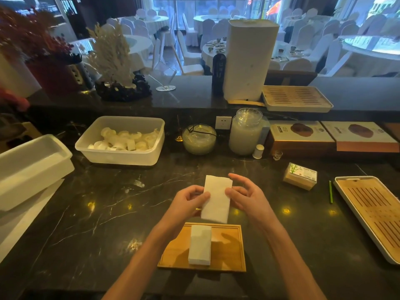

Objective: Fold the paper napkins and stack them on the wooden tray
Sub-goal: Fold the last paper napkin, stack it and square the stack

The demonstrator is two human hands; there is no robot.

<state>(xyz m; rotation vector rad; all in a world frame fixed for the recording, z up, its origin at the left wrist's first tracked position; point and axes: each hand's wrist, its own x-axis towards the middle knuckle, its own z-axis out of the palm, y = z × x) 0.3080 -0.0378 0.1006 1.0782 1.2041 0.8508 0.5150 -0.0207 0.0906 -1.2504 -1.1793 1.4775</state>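
1. A white, folded rectangular paper napkin [217, 199] is held in the air above the dark marble counter [97, 213], just beyond the far edge of the flat rectangular wooden tray [229, 250].
2. The left hand [190, 200] pinches the napkin's left edge between thumb and fingers; the right hand [244, 195] touches the right edge with the thumb, its other fingers spread and lifted clear of the paper.
3. A stack of white folded napkins [200, 245] lies on the tray, left of centre, its long side running away from the person.
4. Risk, unfolding: since only one hand grips firmly, the loose layers on the right may spring open before the napkin is set down.
5. Risk, misalignment: the held napkin is tilted relative to the stack; lowered thus, it would probably land askew or overhang.
6. Risk, disturbance: a wrist brushing the stack on the way down could shift it or slide its top sheet.
7. Risk, crushing: soft paper probably creases under too tight a pinch.
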